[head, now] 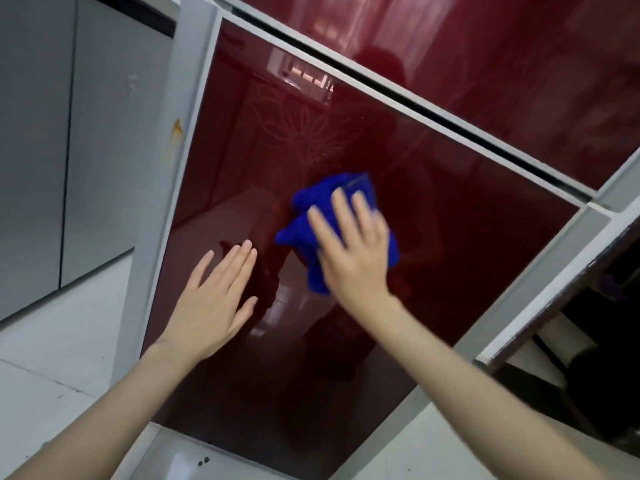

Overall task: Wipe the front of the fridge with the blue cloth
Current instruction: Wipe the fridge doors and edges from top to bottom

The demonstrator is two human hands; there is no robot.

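The fridge's glossy dark red lower door [450, 254] fills the middle of the head view, framed in grey. A crumpled blue cloth [304, 220] lies flat against the door near its centre. My right hand [353, 251] presses on the cloth with straight, spread fingers and covers its right part. My left hand [214, 299] is held flat with straight fingers at the door's surface, to the left of the cloth and apart from it. Whether the left palm touches the door is unclear.
The red upper door [502, 64] sits above a dark gap. Grey cabinet panels [52, 150] stand to the left beyond the fridge's grey side [162, 202]. White floor tiles [41, 375] lie below. A dark opening with a white-edged frame [554, 323] is at the right.
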